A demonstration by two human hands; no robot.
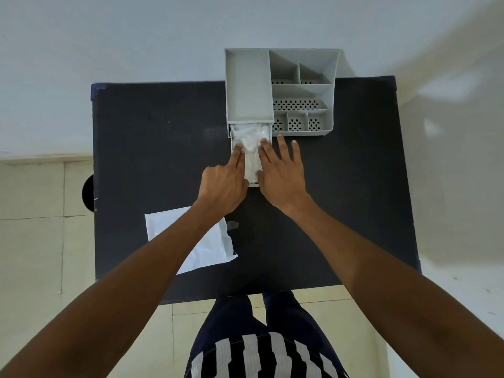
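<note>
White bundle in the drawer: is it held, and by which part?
Not gripped: the left hand and right hand press straight fingers on top of the white bundle.

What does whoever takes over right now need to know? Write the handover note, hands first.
Left hand: open, two straight fingers pressing the crumpled white material down into the drawer.
Right hand: open, fingers spread, forefinger and thumb on the same material.
Things: the drawer is pulled out of the grey organizer on the black table. A flat white packet lies nearer the person, partly under the left forearm.
Done: the material is in the drawer.
Left: probably press it flat and shut the drawer; the packet is not yet handled.
</note>
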